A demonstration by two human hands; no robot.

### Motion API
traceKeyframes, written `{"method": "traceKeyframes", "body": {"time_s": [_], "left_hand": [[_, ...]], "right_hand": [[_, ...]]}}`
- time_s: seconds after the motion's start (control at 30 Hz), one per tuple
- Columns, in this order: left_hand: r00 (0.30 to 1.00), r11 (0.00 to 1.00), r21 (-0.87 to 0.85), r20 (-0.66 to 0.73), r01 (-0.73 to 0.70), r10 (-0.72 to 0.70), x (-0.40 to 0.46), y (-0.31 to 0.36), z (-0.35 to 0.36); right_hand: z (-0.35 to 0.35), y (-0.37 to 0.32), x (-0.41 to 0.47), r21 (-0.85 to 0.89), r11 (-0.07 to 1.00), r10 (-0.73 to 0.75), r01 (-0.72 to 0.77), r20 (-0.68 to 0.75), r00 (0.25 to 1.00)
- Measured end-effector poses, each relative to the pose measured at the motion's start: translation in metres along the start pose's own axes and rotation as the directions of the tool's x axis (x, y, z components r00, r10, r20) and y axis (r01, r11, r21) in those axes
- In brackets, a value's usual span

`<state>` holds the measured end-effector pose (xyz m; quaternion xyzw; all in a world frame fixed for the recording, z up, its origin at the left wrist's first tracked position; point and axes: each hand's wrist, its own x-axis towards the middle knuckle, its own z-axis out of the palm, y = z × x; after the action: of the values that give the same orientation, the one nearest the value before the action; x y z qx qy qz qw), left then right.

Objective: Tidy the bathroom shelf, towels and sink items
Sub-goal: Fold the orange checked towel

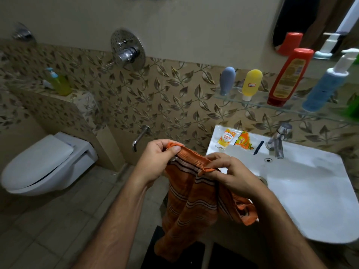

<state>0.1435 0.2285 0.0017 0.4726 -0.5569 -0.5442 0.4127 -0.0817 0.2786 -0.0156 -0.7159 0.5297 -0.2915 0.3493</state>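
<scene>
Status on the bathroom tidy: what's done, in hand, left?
Done: bottles on the glass shelf look lined up. In hand: left hand and right hand pinch the orange towel by its top edge, unfolded. Left: two sachets and a dark comb on the sink.

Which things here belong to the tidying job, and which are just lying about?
Part of the job:
- orange towel, pinched by left hand and right hand
- shelf bottles: grey, yellow, red, blue pump
- sachets and comb on sink

Lying about:
- toilet
- green soap bottle
</scene>
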Motion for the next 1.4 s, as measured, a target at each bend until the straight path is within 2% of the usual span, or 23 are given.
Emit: {"method": "traceKeyframes", "body": {"time_s": [0.1, 0.13, 0.2, 0.27, 0.33, 0.43, 0.6, 0.73, 0.87, 0.93, 1.03, 1.13, 1.3, 1.4], "left_hand": [[0.986, 0.99, 0.137, -0.158, -0.03, 0.052, 0.007, 0.0, 0.011], [0.978, 0.986, 0.159, -0.196, -0.041, 0.072, 0.008, 0.001, 0.014], [0.971, 0.989, 0.141, -0.227, -0.048, 0.079, 0.01, -0.001, 0.017], [0.977, 0.994, 0.108, -0.207, -0.032, 0.054, 0.01, -0.005, 0.02], [0.988, 0.998, 0.056, -0.152, -0.006, 0.014, 0.009, -0.007, 0.024], [0.997, 0.999, -0.031, -0.073, 0.021, -0.023, 0.005, -0.009, 0.028], [0.999, 0.995, -0.093, 0.023, 0.027, -0.025, -0.001, -0.005, 0.026], [0.999, 0.998, -0.064, 0.046, 0.018, -0.015, 0.001, -0.005, 0.02], [0.991, 0.999, -0.04, 0.131, -0.007, 0.012, 0.004, -0.003, 0.016], [0.994, 0.999, -0.037, 0.104, -0.034, 0.038, 0.005, -0.004, 0.019], [0.998, 0.993, -0.114, 0.053, -0.015, 0.021, 0.006, -0.007, 0.023], [1.0, 0.978, -0.207, -0.002, 0.027, -0.028, 0.011, -0.004, 0.021], [0.992, 0.978, -0.178, -0.091, -0.104, 0.089, 0.024, 0.011, 0.01], [0.985, 0.965, -0.219, -0.118, -0.146, 0.123, 0.028, 0.018, 0.004]], "right_hand": [[0.004, -0.005, 0.002, -0.212, 0.977, -0.073, 0.034, -0.18, 0.981], [0.005, -0.009, 0.002, -0.209, 0.977, -0.087, 0.042, -0.214, 0.973], [0.007, -0.02, 0.001, -0.069, 0.996, -0.064, 0.052, -0.2, 0.978], [0.012, -0.03, 0.002, 0.164, 0.986, -0.016, 0.044, -0.166, 0.986], [0.02, -0.036, 0.007, 0.294, 0.955, 0.033, 0.032, -0.212, 0.977], [0.027, -0.035, 0.02, 0.295, 0.955, 0.115, -0.017, -0.318, 0.941], [0.025, -0.035, 0.03, 0.371, 0.926, 0.19, -0.074, -0.287, 0.939], [0.027, -0.032, 0.036, 0.342, 0.935, 0.208, -0.096, -0.308, 0.928], [0.029, -0.03, 0.041, 0.277, 0.953, 0.22, -0.121, -0.362, 0.906], [0.027, -0.032, 0.04, 0.3, 0.949, 0.209, -0.099, -0.359, 0.91], [0.021, -0.034, 0.038, 0.396, 0.917, 0.17, -0.049, -0.275, 0.946], [0.01, -0.026, 0.036, 0.409, 0.908, 0.119, -0.084, -0.061, 0.991], [-0.005, 0.003, 0.026, 0.159, 0.963, 0.19, -0.218, 0.177, 0.966], [-0.009, 0.021, 0.018, -0.123, 0.949, 0.315, -0.291, 0.294, 0.903]]}}
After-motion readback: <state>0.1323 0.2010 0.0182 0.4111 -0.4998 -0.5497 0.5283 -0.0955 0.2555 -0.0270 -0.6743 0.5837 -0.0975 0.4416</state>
